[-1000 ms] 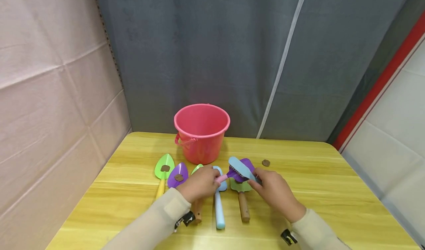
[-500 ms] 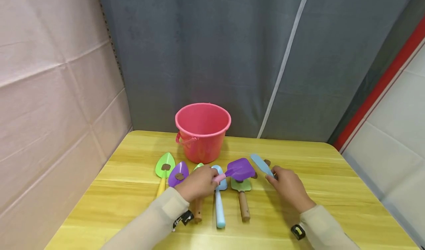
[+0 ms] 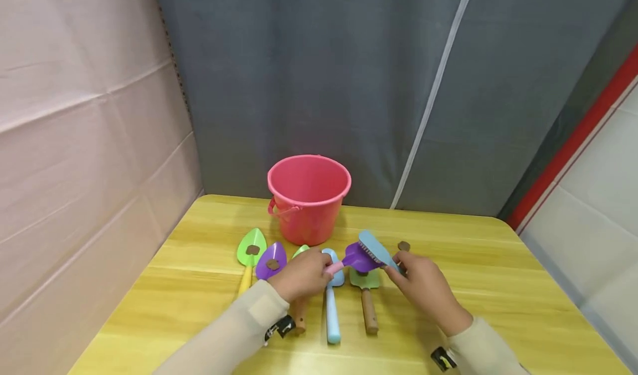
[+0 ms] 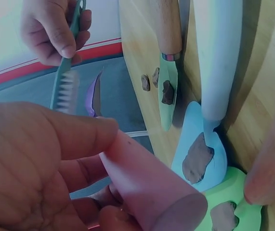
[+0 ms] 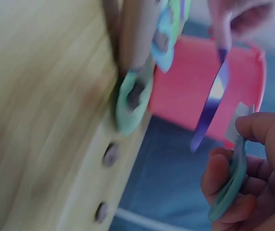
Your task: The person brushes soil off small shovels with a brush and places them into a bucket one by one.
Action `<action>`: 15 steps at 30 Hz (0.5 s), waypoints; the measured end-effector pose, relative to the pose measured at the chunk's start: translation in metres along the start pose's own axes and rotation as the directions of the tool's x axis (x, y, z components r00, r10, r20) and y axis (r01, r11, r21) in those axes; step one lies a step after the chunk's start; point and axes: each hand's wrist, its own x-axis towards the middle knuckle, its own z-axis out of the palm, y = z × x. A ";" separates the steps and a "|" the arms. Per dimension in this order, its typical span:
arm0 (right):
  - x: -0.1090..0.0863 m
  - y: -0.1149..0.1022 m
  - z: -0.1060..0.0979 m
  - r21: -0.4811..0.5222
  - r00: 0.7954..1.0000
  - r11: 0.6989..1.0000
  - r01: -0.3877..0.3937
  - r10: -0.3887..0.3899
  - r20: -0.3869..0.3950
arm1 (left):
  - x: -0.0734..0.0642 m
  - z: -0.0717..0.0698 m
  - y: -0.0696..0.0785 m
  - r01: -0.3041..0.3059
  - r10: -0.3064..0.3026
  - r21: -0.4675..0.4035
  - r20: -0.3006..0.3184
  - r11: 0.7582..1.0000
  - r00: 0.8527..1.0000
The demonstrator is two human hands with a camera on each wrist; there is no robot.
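My left hand (image 3: 305, 275) grips the pink handle (image 4: 147, 178) of a small purple shovel, its blade (image 3: 358, 257) raised over the trowels on the table. In my right hand (image 3: 428, 289) is a light blue brush (image 3: 375, 245), pinched by its handle between thumb and fingers. Its pale bristles (image 4: 68, 92) point down and overlap the purple blade in the head view. From the right wrist, the purple blade (image 5: 210, 108) shows edge-on beside the brush handle (image 5: 232, 185). Under the blade lies a green trowel (image 3: 369, 308) with a wooden handle, a dark brown lump (image 5: 135, 94) on it.
Left of it lie a light blue trowel (image 3: 333, 314), a green one (image 3: 301, 249) mostly behind my left hand, a purple one (image 3: 277, 251) and a yellow-handled green one (image 3: 246, 278), bearing brown lumps. Loose lumps (image 5: 111, 154) lie rightward. A pink bucket (image 3: 309, 222) stands behind.
My right hand swung the brush right, off the purple blade, then brought it back left over the blade. The left hand keeps its grip on the shovel, nearly still.
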 end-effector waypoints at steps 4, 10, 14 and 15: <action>-0.002 -0.017 -0.002 0.000 0.999 0.999 0.048 -0.048 0.015 | 0.003 0.001 0.002 0.011 -0.011 -0.008 0.001 1.000 1.000; -0.002 -0.027 -0.002 -0.003 0.997 0.997 0.073 -0.072 0.027 | 0.001 -0.001 0.004 -0.001 0.001 0.015 -0.011 1.000 1.000; -0.002 -0.026 -0.002 -0.007 0.997 0.998 0.066 -0.066 0.026 | 0.000 -0.002 0.006 0.000 0.000 0.001 -0.003 1.000 1.000; -0.002 -0.025 -0.001 -0.006 0.998 0.998 0.060 -0.060 0.026 | 0.000 -0.003 0.006 0.001 -0.001 -0.003 0.001 1.000 1.000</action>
